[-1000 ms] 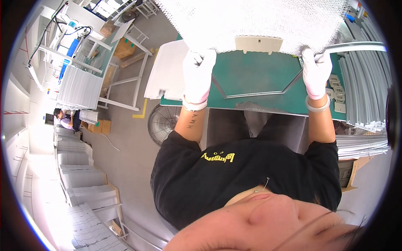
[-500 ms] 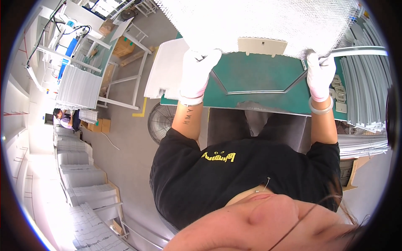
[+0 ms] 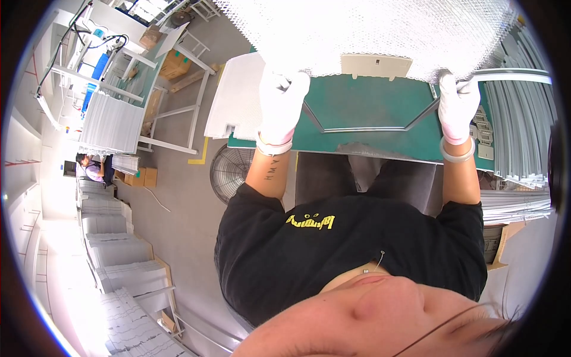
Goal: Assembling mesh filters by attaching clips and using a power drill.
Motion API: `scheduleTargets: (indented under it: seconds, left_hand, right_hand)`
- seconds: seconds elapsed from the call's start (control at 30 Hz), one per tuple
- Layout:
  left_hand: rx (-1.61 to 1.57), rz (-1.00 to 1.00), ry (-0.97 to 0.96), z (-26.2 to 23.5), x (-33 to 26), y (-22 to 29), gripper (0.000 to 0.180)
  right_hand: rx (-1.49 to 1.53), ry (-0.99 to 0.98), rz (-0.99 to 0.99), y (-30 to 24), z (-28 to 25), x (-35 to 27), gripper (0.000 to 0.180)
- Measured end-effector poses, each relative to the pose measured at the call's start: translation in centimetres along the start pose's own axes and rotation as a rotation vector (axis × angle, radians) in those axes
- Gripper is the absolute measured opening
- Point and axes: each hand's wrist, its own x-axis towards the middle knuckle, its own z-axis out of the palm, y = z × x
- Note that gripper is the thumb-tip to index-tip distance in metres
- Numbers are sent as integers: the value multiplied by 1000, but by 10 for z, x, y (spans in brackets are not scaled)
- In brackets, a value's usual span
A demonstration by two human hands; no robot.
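A bright silvery mesh sheet [image 3: 369,33] is held up over the green worktable [image 3: 369,101]. At the middle of its near edge sits a beige plastic plate [image 3: 376,64] with a small slot and two tabs. My gloved left hand [image 3: 281,104] pinches the sheet near its left corner, thumb on top. Near the right corner, my gloved right hand [image 3: 458,107] grips the same edge. Beneath the sheet, a thin grey metal frame [image 3: 364,129] lies on the table, its far part hidden by the sheet.
White panels [image 3: 235,98] lie at the table's left. On the right are several beige plastic pieces [image 3: 485,143] and long grey strips [image 3: 520,113]. A floor fan [image 3: 231,169] stands below left. Far left, a person [image 3: 92,169] is near stacked panels [image 3: 110,128].
The mesh sheet and its beige plate have shifted slightly right. My right hand has moved a little right with them; both hands keep their hold.
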Motion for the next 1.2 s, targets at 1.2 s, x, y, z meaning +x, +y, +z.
scheduleTargets:
  seconds: [1.2]
  left_hand:
    - [-111,-9,202,18,-36,-36,30]
  right_hand:
    - [188,-177,182,-1,4,-19,25]
